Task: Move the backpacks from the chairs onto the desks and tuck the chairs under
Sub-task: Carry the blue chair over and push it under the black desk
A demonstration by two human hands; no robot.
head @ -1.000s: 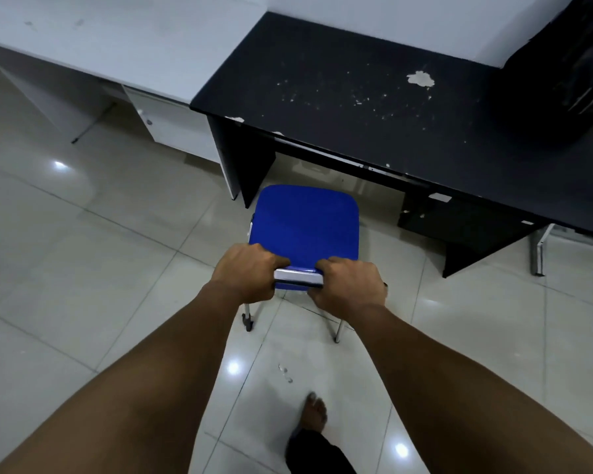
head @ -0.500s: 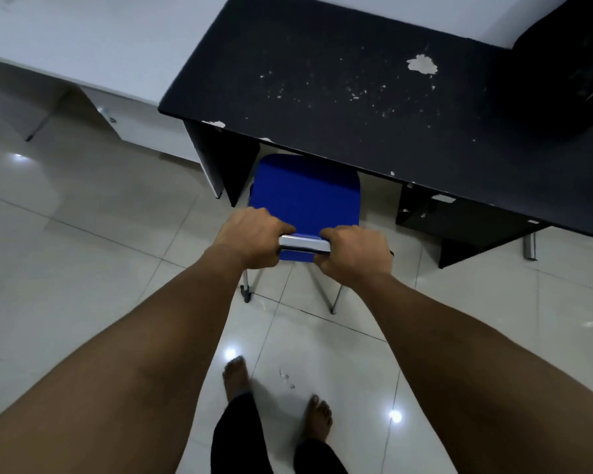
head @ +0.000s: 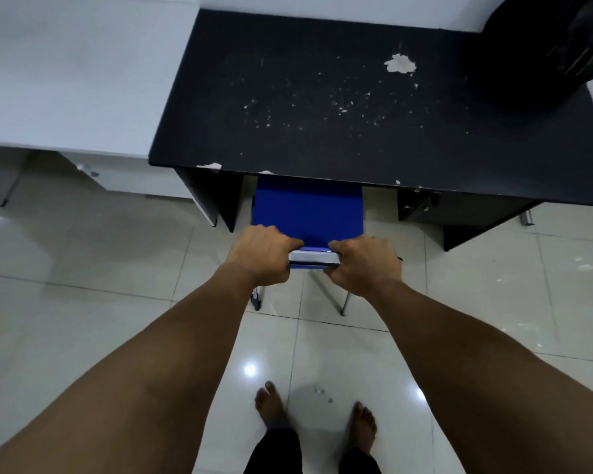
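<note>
A blue chair (head: 308, 213) with metal legs stands in the knee gap of the black desk (head: 322, 114), its seat's front part hidden under the desk edge. My left hand (head: 262, 254) and my right hand (head: 362, 265) both grip the top of the chair's backrest, side by side. A black backpack (head: 545, 46) lies on the desk's far right corner, partly cut off by the frame.
A white desk (head: 76, 70) adjoins the black one on the left, with a drawer unit (head: 93, 172) below. The black desk has a drawer unit (head: 459, 206) right of the chair. My bare feet (head: 271, 405) stand on glossy white tiles.
The chair has slid forward under the black desk with both hands on its backrest, and I have stepped closer behind it.
</note>
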